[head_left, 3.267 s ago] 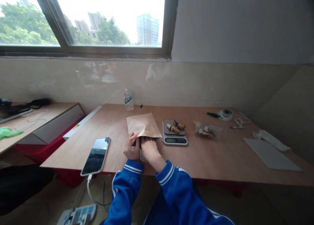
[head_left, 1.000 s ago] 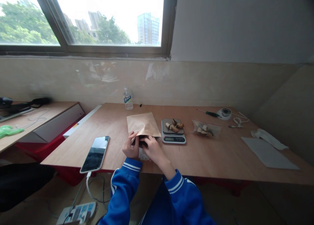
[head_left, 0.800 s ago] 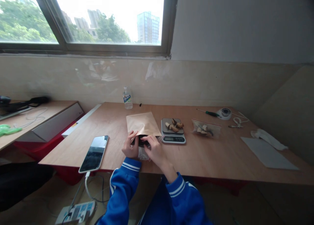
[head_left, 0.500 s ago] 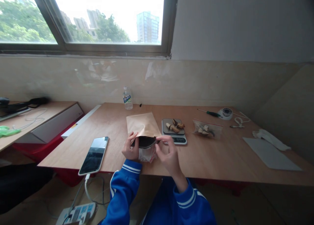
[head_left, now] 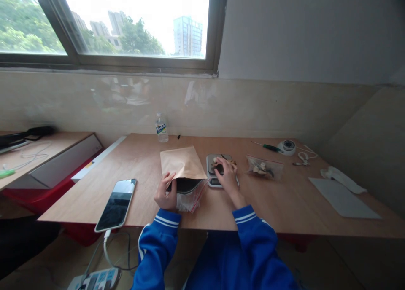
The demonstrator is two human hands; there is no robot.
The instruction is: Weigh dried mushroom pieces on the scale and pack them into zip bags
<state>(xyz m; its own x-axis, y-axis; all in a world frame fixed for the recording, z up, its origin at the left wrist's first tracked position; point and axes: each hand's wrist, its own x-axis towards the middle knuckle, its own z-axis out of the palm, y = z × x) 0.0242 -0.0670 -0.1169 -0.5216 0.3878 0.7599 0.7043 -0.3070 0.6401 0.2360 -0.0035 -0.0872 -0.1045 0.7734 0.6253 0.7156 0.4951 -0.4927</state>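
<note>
My left hand [head_left: 166, 193] pinches the mouth of a brown paper bag [head_left: 183, 161], which gapes toward me and shows a dark inside. Under that mouth lies a clear zip bag [head_left: 188, 201] with a red seal strip. My right hand [head_left: 227, 176] is over a small digital scale [head_left: 210, 163], its fingers and thumb curled around brown and cream pieces that look like dried mushrooms [head_left: 218, 160]. The hand covers part of the pieces and of the scale's display. Another clear zip bag [head_left: 264, 167], with similar pieces inside, lies to the right of the scale.
A phone [head_left: 116, 203] on a charging cable lies at the left front edge. Toward the back stand a plastic bottle [head_left: 162, 130] and a white dome camera [head_left: 287, 147], with a screwdriver [head_left: 268, 147] beside it. A grey sheet [head_left: 343, 199] lies at right.
My right hand has let go of the paper bag's mouth and moved right to the pieces on the scale. My left hand still holds the bag. The view has shifted slightly.
</note>
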